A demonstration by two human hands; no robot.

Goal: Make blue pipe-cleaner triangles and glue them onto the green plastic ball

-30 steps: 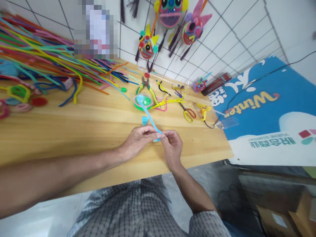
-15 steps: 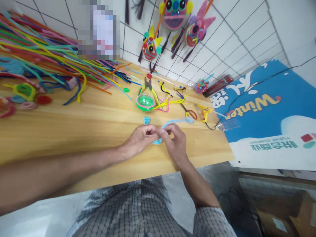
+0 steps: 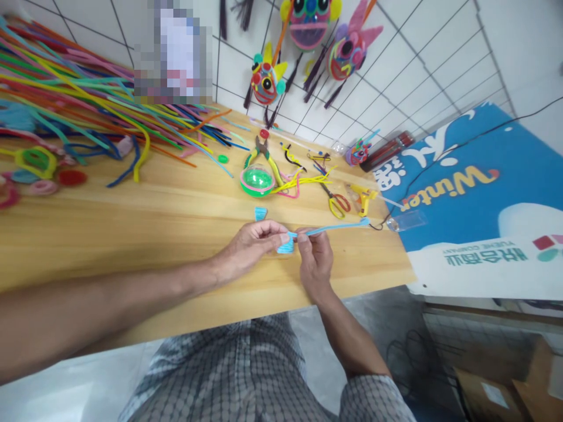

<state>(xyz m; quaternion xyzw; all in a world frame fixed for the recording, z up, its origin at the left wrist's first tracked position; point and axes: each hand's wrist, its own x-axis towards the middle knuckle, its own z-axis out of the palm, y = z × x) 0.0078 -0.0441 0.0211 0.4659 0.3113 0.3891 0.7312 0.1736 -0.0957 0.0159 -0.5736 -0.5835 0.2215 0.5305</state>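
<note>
Between the fingers of my left hand (image 3: 257, 245) is a small blue folded pipe-cleaner piece (image 3: 285, 244), its zigzag rows hanging below the fingertips. From its top edge a loose blue pipe cleaner (image 3: 338, 226) runs right, its far end slightly curled. My right hand (image 3: 315, 258) pinches this strand close to the folded piece. Just beyond my left hand, a second blue folded piece (image 3: 261, 214) lies on the wooden table (image 3: 153, 234). Farther back rests a clear green half ball (image 3: 257, 180) with a pink rim, against pliers (image 3: 263, 153) with green and yellow handles.
Many coloured pipe cleaners (image 3: 88, 94) are heaped at the left back. Scissors (image 3: 338, 204), a yellow glue gun (image 3: 364, 202) and yellow strips (image 3: 308, 180) lie to the right. Decorated ball figures (image 3: 266, 83) hang on the tiled wall. A blue printed board (image 3: 466, 176) adjoins the table.
The loose blue strand has swung straighter, reaching farther right. My right hand has turned and drawn slightly away from the left, leaving more of the folded piece visible.
</note>
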